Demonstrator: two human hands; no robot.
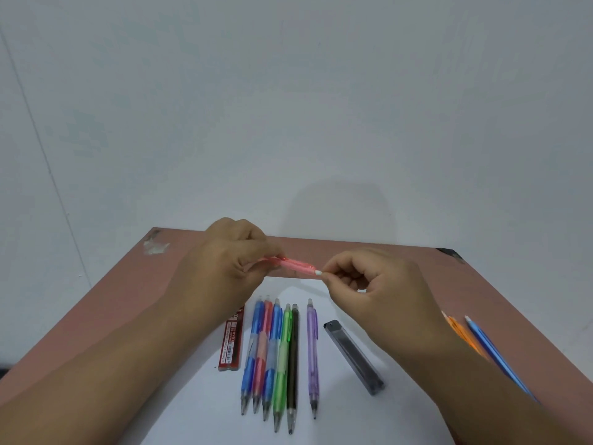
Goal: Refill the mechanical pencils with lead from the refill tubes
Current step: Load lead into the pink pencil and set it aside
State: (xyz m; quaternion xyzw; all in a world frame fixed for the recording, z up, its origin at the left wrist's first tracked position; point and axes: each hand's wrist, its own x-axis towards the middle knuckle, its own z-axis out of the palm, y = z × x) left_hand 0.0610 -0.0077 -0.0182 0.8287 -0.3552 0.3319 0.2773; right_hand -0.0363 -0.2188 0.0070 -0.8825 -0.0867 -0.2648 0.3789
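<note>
My left hand [229,261] grips a pink mechanical pencil [296,266] and holds it level above the table. My right hand [362,284] pinches the white eraser [318,273] at the pencil's right end. Below them, on a white sheet [346,406], several mechanical pencils [277,351] lie side by side, tips toward me: blue, red, blue, green, black. A purple pencil [312,351] lies slightly apart. A red lead refill tube [231,343] lies left of them. A dark transparent refill tube [353,356] lies to their right.
The pink-brown table [128,300] stands against a pale wall. An orange pencil [462,335] and a blue pencil [494,351] lie at the right, partly hidden by my right forearm. The far corners carry a torn patch [155,245] and a dark bracket [451,254].
</note>
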